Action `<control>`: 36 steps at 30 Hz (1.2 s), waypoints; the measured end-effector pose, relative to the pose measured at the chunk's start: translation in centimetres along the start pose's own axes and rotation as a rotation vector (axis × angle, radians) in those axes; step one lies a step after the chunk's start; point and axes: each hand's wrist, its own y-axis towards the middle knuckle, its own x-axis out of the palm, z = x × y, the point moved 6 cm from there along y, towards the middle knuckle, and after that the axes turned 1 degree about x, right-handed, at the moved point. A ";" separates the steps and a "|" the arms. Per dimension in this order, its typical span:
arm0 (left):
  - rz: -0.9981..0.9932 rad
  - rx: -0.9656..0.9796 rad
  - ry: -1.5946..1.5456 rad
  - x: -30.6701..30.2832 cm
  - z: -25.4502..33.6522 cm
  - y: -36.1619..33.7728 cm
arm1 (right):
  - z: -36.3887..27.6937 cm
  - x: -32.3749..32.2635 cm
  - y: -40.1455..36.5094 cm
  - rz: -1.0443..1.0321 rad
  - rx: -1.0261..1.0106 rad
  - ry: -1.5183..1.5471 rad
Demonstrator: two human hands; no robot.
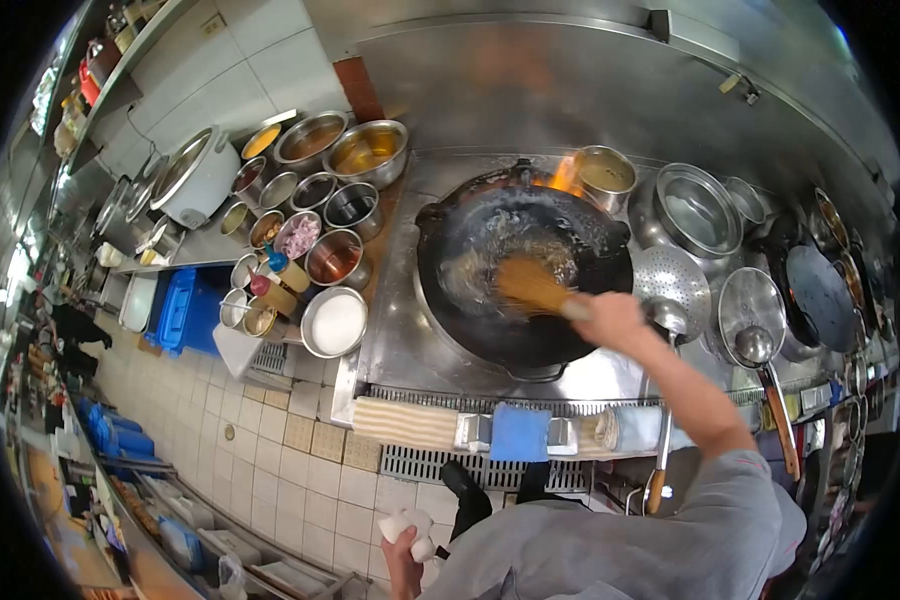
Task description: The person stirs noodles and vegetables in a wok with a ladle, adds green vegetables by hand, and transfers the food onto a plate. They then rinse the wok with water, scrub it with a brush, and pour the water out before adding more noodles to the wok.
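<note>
My right hand is closed around the handle end of a bamboo wok brush. The brush's bristles press into the wet inside of a large black wok, where water and some foam show. The wok sits on the stove, and orange flame rises past its far rim. Low in the view, my left hand grips a bunched white cloth, held beside my body and away from the stove.
Left of the wok stand several metal pots of sauces and ingredients, among them a bowl of white powder. To the right are a perforated strainer, a ladle and a metal basin. Folded towels line the stove's front rail.
</note>
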 end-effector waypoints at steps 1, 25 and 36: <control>0.015 0.007 -0.010 -0.5 -0.5 -0.4 | 2.6 -1.1 0.8 -0.021 0.064 -0.022; 0.002 0.029 -0.192 34.0 -3.6 9.1 | -1.9 5.2 8.4 0.173 -0.155 0.464; -0.162 -0.013 0.057 29.8 -1.7 18.1 | 6.3 -2.4 12.7 0.280 0.040 0.196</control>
